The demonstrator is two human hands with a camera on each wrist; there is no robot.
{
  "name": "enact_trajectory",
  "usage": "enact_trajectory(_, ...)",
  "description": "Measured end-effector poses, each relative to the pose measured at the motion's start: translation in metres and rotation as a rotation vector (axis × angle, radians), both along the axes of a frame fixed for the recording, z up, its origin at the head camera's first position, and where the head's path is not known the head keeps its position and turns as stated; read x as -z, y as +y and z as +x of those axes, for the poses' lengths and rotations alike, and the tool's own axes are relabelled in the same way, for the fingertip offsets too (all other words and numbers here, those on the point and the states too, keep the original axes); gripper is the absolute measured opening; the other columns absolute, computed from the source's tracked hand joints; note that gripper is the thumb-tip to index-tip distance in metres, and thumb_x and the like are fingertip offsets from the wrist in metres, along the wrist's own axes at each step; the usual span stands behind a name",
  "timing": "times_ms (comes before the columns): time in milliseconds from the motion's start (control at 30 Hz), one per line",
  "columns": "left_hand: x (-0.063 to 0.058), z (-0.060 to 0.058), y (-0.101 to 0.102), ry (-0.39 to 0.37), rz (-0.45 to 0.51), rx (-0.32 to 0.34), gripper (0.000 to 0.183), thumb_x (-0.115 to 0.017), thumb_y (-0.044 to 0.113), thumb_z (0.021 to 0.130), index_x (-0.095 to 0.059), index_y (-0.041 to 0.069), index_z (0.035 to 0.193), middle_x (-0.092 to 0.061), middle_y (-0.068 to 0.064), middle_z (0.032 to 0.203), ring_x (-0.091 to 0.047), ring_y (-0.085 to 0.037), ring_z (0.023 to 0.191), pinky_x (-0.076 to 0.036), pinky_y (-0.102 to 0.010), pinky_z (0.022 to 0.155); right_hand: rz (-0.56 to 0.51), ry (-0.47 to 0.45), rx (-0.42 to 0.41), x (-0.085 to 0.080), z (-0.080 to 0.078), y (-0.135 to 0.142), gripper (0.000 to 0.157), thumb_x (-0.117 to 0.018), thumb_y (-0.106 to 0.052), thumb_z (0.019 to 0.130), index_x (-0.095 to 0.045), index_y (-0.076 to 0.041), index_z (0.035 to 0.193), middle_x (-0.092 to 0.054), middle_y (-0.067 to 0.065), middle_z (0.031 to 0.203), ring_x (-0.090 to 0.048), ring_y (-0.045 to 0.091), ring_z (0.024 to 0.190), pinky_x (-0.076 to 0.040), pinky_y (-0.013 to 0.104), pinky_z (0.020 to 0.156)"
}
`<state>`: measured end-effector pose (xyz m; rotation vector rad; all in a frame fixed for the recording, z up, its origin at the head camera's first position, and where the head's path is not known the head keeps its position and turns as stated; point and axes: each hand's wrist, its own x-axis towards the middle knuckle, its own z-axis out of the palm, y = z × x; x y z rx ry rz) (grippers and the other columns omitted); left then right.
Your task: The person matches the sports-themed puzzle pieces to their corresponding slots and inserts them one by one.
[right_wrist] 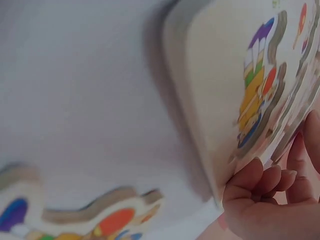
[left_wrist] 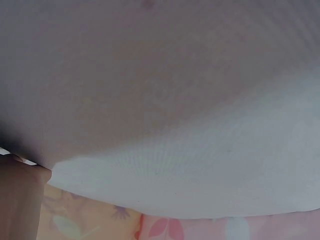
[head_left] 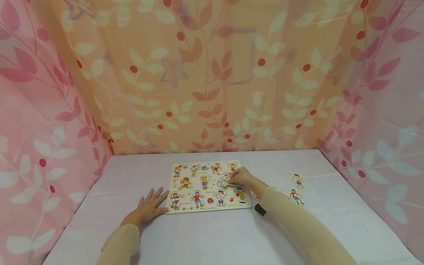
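Observation:
A wooden puzzle board (head_left: 195, 210) with printed sports figures lies on the table. My left hand (head_left: 150, 206) rests on the table with fingers spread, its fingertips at the board's left edge. Only a part of that hand (left_wrist: 20, 197) shows in the left wrist view. Over the board's right side, my right hand (head_left: 243, 176) pinches a puzzle piece by the bicycle picture (head_left: 222, 182). The piece's own picture is mostly hidden by the fingers. In the right wrist view, the curled right hand (right_wrist: 275, 205) is beside the board's surface.
Two loose figure pieces, one with a purple outfit (head_left: 298, 180) and one in blue and red (head_left: 296, 197), lie right of the board. Another piece (right_wrist: 115, 220) is partly hidden under the right forearm. A small black object (head_left: 260, 209) sits beside the sleeve. Patterned curtains (head_left: 205, 73) enclose the table.

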<state>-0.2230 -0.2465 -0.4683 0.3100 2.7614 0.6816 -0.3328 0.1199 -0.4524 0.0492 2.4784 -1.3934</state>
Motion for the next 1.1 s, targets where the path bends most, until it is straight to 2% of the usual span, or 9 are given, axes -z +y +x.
enact_trajectory(100,0.001,0.0,0.0,-0.001,-0.001,0.0,0.081,-0.064,0.047,0.089,-0.033,0.005,0.15,-0.016,-0.027,0.157,0.001,-0.053,0.141,0.002,-0.073,0.105,-0.011,0.002,0.009,0.002,0.0,-0.006,0.011,-0.078,-0.001,0.08,-0.068,0.001,0.083,-0.06,0.004,0.083,-0.052,0.011,0.067,-0.043,0.019,0.055)
enact_trajectory(333,0.001,0.0,0.001,0.002,0.004,0.002,0.082,-0.064,0.049,0.088,-0.033,0.004,0.15,-0.016,-0.027,0.157,0.001,-0.053,0.141,0.002,-0.073,0.105,0.091,0.036,0.05,0.005,-0.004,-0.017,0.016,-0.081,-0.003,0.077,-0.065,-0.003,0.074,-0.058,0.003,0.079,-0.049,0.012,0.061,-0.041,0.02,0.05)
enact_trajectory(500,0.0,0.0,0.0,0.0,0.005,0.006,0.082,-0.063,0.049,0.089,-0.033,0.004,0.15,-0.015,-0.027,0.157,0.001,-0.053,0.141,0.003,-0.073,0.105,0.14,0.009,0.045,0.004,-0.006,-0.022,0.017,-0.082,-0.004,0.076,-0.066,-0.004,0.073,-0.059,0.005,0.079,-0.051,0.014,0.061,-0.042,0.021,0.049)
enact_trajectory(633,-0.001,0.0,-0.001,0.005,-0.004,0.006,0.082,-0.063,0.049,0.089,-0.033,0.005,0.15,-0.015,-0.026,0.157,0.001,-0.053,0.141,0.002,-0.073,0.105,0.139,-0.012,0.036,0.004,-0.008,-0.024,0.014,-0.082,-0.003,0.076,-0.068,-0.003,0.075,-0.06,0.006,0.077,-0.053,0.016,0.064,-0.044,0.022,0.049)
enact_trajectory(733,-0.001,-0.001,-0.001,0.012,-0.005,0.005,0.081,-0.064,0.048,0.089,-0.033,0.004,0.15,-0.016,-0.027,0.157,0.0,-0.053,0.141,0.001,-0.074,0.105,0.133,0.002,0.02,0.005,-0.008,-0.022,0.012,-0.081,-0.004,0.077,-0.07,-0.002,0.078,-0.062,0.006,0.08,-0.054,0.016,0.067,-0.045,0.023,0.051)
enact_trajectory(833,0.001,-0.002,-0.001,0.008,0.003,0.004,0.081,-0.064,0.048,0.089,-0.034,0.005,0.15,-0.016,-0.026,0.157,0.0,-0.053,0.141,0.001,-0.073,0.105,0.12,0.009,0.008,0.007,-0.007,-0.017,0.011,-0.081,-0.006,0.078,-0.073,-0.001,0.084,-0.066,0.008,0.092,-0.055,0.017,0.073,-0.046,0.023,0.056)
enact_trajectory(967,0.004,-0.001,-0.001,0.002,0.003,0.005,0.081,-0.063,0.049,0.089,-0.033,0.005,0.15,-0.016,-0.026,0.157,0.001,-0.053,0.141,0.002,-0.073,0.105,0.113,0.024,-0.025,0.008,-0.003,-0.009,0.02,-0.079,-0.008,0.08,-0.075,-0.002,0.098,-0.065,0.011,0.108,-0.056,0.018,0.081,-0.049,0.025,0.064)
enact_trajectory(1100,0.004,-0.001,-0.002,0.005,0.007,0.0,0.082,-0.063,0.049,0.089,-0.033,0.005,0.15,-0.015,-0.026,0.157,0.001,-0.053,0.141,0.002,-0.073,0.105,0.1,0.055,-0.056,0.0,0.003,0.003,0.027,-0.075,-0.007,0.083,-0.073,-0.001,0.109,-0.061,0.015,0.115,-0.054,0.022,0.089,-0.049,0.031,0.074)
